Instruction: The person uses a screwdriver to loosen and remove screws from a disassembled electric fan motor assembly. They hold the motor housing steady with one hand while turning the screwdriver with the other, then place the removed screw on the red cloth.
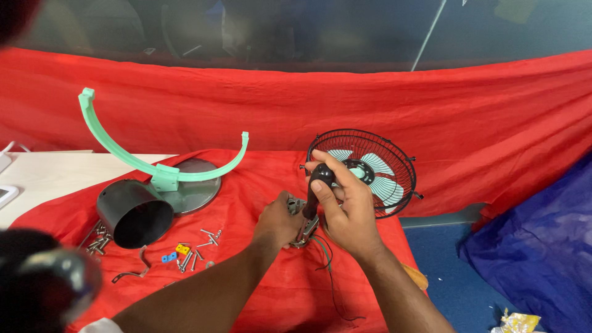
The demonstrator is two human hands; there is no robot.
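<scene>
My right hand [345, 206] grips a black fan motor part [318, 185] with a rounded top, held upright over the red cloth. My left hand [279, 221] holds the metal bracket [303, 233] at its lower end, where thin wires [327, 262] trail down onto the cloth. Just behind my hands stands a small fan with a black wire cage [394, 161] and pale green blades [376, 176].
A black cylindrical housing [134, 213] lies on its side at the left, beside a round grey base [197, 188] carrying a mint-green curved yoke [154, 166]. Several screws [194, 253], small blue and orange pieces and a metal clip [132, 271] lie scattered. A blue cloth [536, 246] lies at the right.
</scene>
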